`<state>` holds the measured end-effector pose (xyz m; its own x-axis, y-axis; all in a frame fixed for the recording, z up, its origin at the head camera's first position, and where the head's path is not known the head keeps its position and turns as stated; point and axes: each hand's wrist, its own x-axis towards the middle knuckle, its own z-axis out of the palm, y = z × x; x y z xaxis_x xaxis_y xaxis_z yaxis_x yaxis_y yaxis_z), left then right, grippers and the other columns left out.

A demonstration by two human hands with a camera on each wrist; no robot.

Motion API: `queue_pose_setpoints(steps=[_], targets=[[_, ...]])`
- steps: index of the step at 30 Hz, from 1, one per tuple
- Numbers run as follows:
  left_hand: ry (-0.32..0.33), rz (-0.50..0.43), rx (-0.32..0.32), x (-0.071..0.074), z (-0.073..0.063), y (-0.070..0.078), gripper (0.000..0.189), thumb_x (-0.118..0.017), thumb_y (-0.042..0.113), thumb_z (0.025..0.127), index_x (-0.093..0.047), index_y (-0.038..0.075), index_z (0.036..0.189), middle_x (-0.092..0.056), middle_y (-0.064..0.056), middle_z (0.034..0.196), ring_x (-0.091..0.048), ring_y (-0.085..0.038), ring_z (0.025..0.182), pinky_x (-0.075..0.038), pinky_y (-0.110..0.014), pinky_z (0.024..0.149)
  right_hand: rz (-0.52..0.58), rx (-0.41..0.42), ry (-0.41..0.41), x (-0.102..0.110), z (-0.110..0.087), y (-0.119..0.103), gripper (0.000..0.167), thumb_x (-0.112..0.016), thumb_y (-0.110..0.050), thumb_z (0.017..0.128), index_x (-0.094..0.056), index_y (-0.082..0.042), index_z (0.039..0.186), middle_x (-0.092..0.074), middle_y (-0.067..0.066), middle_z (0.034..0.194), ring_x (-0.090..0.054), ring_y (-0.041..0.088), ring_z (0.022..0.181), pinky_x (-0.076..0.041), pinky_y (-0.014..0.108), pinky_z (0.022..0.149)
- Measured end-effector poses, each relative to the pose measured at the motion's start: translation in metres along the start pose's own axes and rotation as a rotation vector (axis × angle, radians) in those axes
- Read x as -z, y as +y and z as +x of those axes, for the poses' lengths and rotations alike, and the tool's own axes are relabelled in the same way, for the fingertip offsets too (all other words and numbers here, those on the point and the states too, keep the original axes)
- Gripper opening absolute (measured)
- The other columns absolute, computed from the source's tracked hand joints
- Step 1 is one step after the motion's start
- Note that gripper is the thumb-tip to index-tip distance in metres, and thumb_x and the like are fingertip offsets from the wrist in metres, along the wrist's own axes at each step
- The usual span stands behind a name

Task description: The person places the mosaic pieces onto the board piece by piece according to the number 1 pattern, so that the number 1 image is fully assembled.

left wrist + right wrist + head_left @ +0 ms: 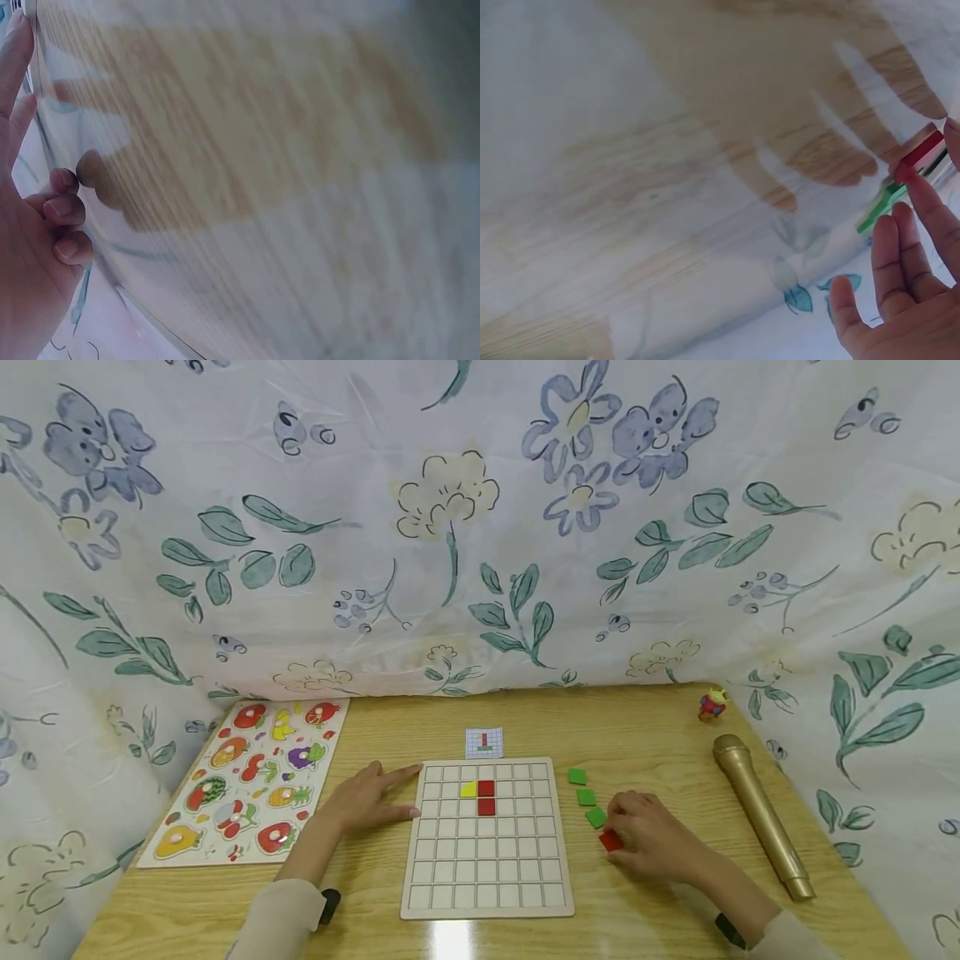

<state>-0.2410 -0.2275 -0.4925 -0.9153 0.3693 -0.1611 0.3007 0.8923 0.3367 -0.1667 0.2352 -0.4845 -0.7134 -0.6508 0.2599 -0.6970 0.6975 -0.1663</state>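
A pale square grid board (487,912) lies mid-table, bearing a yellow curved-edge tile (468,789) and two red square tiles (486,807) in its upper cells. The thumb and index finger of my left hand (365,797) touch the board's left edge; the other fingers curl in loosely in the left wrist view. To the board's right, my right hand (651,837) pinches a red square tile (610,841) between thumb and index finger, also visible in the right wrist view (917,148). Just beyond that tile, green square tiles (586,797) form a slanting row.
Behind the board lies a small pattern card (483,743). A fruit puzzle board (258,797) occupies the left side. Far right are a gold microphone (761,818) and a small toy figure (712,703). Floral cloth (360,635) hangs behind the wooden table.
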Motion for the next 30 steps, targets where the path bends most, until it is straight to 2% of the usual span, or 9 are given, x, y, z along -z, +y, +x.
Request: queue_pose_setpoints(steps=[9,18,30], targets=[[-0.002,-0.006,0.009,0.000,0.000,0.001,0.078,-0.065,0.071,0.080,-0.044,0.041,0.149,-0.048,-0.008,0.098,-0.044,-0.020,0.077,-0.038,-0.037,0.066,0.038,-0.050,-0.055,0.001,-0.003,0.002,0.024,-0.086,-0.025,0.075,-0.074,-0.012,0.091,-0.058,-0.002,0.103,-0.056,0.017,0.097,-0.045,0.049,0.091],[0.000,-0.019,-0.007,0.000,-0.003,0.002,0.077,-0.066,0.067,0.082,-0.044,0.038,0.149,-0.047,-0.007,0.094,-0.042,-0.019,0.073,-0.036,-0.035,0.063,0.040,-0.030,-0.026,0.000,-0.004,0.003,0.020,-0.087,-0.023,0.074,-0.070,-0.016,0.083,-0.057,-0.005,0.100,-0.055,0.013,0.093,-0.047,0.045,0.086],[0.007,-0.029,-0.005,0.002,-0.006,0.004,0.076,-0.067,0.066,0.082,-0.044,0.037,0.149,-0.047,-0.007,0.094,-0.043,-0.020,0.074,-0.038,-0.036,0.065,0.033,0.010,-0.002,-0.003,0.006,0.000,0.019,-0.086,-0.022,0.075,-0.069,-0.017,0.080,-0.057,-0.004,0.099,-0.055,0.015,0.094,-0.046,0.047,0.088]])
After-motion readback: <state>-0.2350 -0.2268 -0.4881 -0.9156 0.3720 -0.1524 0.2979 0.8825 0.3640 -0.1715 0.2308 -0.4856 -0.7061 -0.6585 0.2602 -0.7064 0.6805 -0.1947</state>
